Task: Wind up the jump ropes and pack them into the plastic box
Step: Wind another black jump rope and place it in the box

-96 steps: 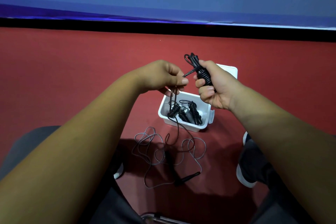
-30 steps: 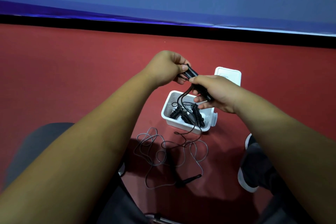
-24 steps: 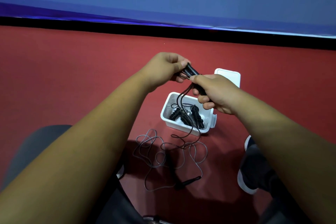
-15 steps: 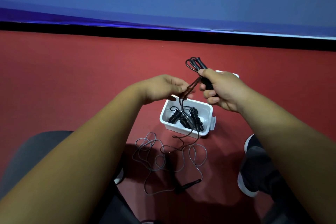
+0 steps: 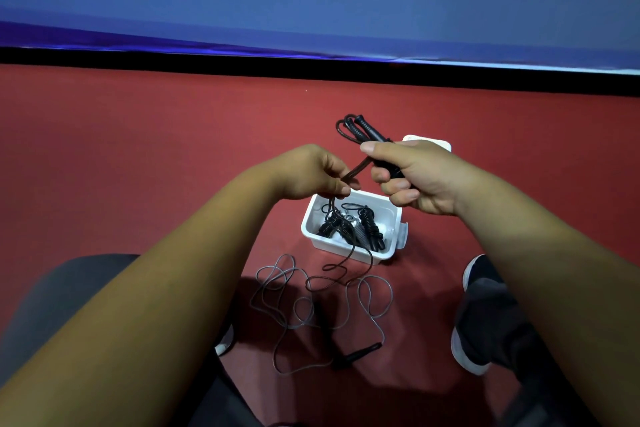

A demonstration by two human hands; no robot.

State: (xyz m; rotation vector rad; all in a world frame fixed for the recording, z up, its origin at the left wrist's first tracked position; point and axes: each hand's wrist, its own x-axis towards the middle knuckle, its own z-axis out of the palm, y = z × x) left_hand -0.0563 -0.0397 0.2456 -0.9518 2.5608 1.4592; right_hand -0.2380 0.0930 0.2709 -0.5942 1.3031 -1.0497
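The right hand [image 5: 420, 177] grips black rope handles [image 5: 363, 130] above the white box [image 5: 349, 248]. The left hand [image 5: 311, 172] pinches the rope's cord [image 5: 353, 172], which trails to the floor [image 5: 138, 166]. Wound ropes [image 5: 353, 225] lie in the box; a grey rope [image 5: 311, 305] sprawls beside it.

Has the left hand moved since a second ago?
Yes. The left hand has come down and away from the right hand, now pinching the rope just above the box's near-left corner.
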